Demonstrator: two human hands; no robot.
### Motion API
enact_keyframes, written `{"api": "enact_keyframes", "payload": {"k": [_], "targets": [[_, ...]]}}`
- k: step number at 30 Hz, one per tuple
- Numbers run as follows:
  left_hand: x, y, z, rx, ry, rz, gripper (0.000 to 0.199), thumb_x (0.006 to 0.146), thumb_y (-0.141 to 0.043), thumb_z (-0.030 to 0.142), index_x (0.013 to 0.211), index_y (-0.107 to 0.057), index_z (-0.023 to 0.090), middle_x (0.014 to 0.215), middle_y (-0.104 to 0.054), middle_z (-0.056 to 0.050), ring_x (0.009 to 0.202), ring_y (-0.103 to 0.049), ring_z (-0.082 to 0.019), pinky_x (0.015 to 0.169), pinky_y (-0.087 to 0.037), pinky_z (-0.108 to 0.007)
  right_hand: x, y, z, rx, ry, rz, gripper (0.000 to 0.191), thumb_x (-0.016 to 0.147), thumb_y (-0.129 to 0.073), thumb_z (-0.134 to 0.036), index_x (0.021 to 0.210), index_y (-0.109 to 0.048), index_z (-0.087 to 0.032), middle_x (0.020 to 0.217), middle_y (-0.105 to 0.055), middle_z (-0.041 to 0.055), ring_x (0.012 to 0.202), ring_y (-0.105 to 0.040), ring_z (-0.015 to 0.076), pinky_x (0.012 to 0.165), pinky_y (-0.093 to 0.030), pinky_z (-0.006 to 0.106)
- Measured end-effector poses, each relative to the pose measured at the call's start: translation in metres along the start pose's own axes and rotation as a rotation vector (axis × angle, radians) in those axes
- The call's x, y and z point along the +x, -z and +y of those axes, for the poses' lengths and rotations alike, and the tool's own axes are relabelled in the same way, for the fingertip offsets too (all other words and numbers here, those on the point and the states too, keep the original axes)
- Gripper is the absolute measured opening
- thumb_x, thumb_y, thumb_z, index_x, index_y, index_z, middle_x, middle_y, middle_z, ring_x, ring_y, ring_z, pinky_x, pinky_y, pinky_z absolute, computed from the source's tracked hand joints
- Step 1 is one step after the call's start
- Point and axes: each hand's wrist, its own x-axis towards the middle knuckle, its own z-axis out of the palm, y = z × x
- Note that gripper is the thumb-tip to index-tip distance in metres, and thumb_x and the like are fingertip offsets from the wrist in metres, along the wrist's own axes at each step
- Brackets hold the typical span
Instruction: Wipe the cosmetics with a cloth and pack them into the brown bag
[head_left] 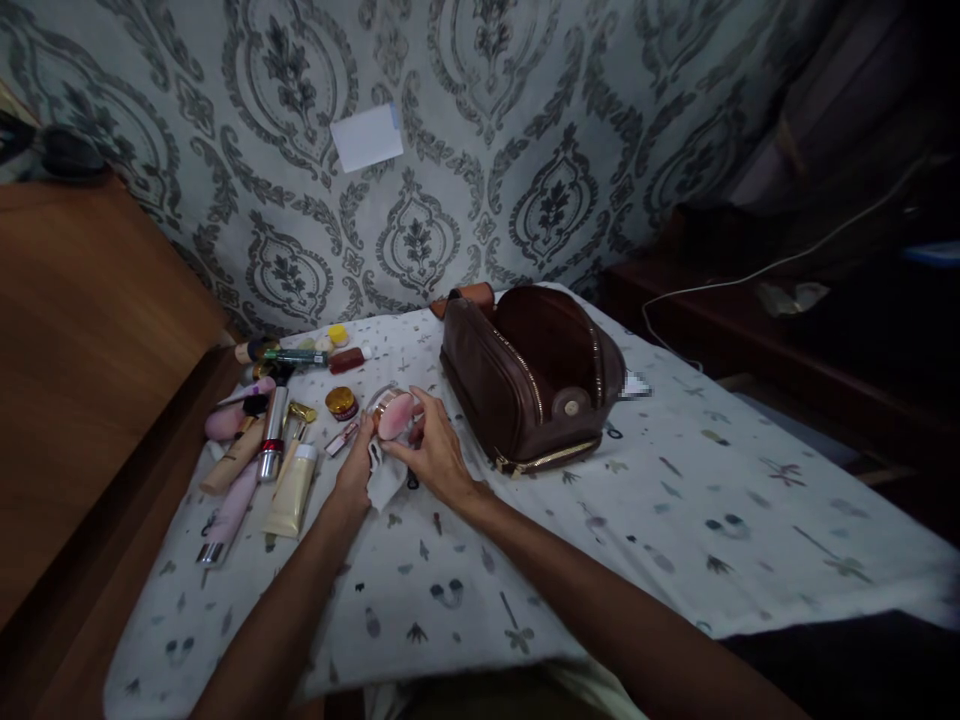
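In front of me, both hands hold a round, pink-faced compact point(396, 416) with a shiny rim. My left hand point(358, 462) grips it from the left, fingers closed, and a white wipe point(388, 484) hangs below that hand. My right hand point(439, 452) is closed on the compact's right side, thumb underneath and fingers at its upper edge. Just left of the hands lie a small pinkish tube point(342, 438) and a gold-lidded jar point(342, 403). To the right stands a brown leather toiletry bag point(480, 385), its zipped top gaping wide.
Several cosmetics lie at the left, including a cream tube point(292, 492), a silver-and-red tube point(273, 435) and a lilac tube point(229, 512). Farther back are a dark red bottle point(346, 361) and a yellow-capped jar point(337, 335). A wooden panel point(97, 360) borders the patterned cloth point(645, 560).
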Motion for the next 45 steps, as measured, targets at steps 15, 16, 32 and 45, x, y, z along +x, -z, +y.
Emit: {"api": "enact_keyframes", "payload": {"k": [15, 16, 32, 45], "targets": [[-0.0008, -0.0011, 0.0013, 0.113, 0.05, -0.118, 0.044, 0.084, -0.069, 0.052, 0.111, -0.07, 0.017, 0.084, -0.077, -0.005, 0.078, -0.074, -0.02, 0.068, -0.06, -0.025, 0.0065, 0.0066, 0.0044, 0.05, 0.079, 0.073, 0.069, 0.077, -0.076, -0.031, 0.138, -0.047, -0.022, 0.13, -0.058, 0.011, 0.122, -0.055, 0.0279, 0.105, -0.046, 0.046], [-0.0009, -0.0009, 0.0011, 0.13, 0.053, -0.121, 0.045, 0.082, -0.071, 0.053, 0.108, -0.07, 0.016, 0.078, -0.076, -0.005, 0.071, -0.074, -0.019, 0.062, -0.059, -0.024, 0.0071, 0.0067, 0.0046, 0.067, 0.085, 0.073, 0.068, 0.077, -0.076, -0.03, 0.138, -0.047, -0.022, 0.131, -0.058, 0.011, 0.123, -0.055, 0.0274, 0.105, -0.046, 0.045], [-0.0074, -0.0066, 0.0005, 0.184, 0.002, -0.088, 0.051, 0.067, -0.078, 0.063, 0.087, -0.07, 0.016, 0.058, -0.067, 0.001, 0.043, -0.059, -0.013, 0.044, -0.048, -0.023, 0.0089, 0.006, 0.0062, 0.133, 0.135, 0.106, 0.056, 0.077, -0.07, -0.023, 0.129, -0.048, -0.023, 0.126, -0.054, 0.0101, 0.12, -0.053, 0.0251, 0.096, -0.051, 0.042], [-0.0094, -0.01, 0.0075, 0.1, -0.193, 0.006, 0.064, 0.051, -0.092, 0.039, 0.106, -0.065, 0.018, 0.076, -0.073, 0.001, 0.077, -0.072, -0.019, 0.072, -0.057, -0.027, 0.0079, 0.0093, -0.0032, 0.163, 0.072, 0.001, 0.066, 0.077, -0.068, -0.027, 0.136, -0.041, -0.016, 0.13, -0.055, 0.0141, 0.121, -0.055, 0.0247, 0.105, -0.045, 0.043]]}}
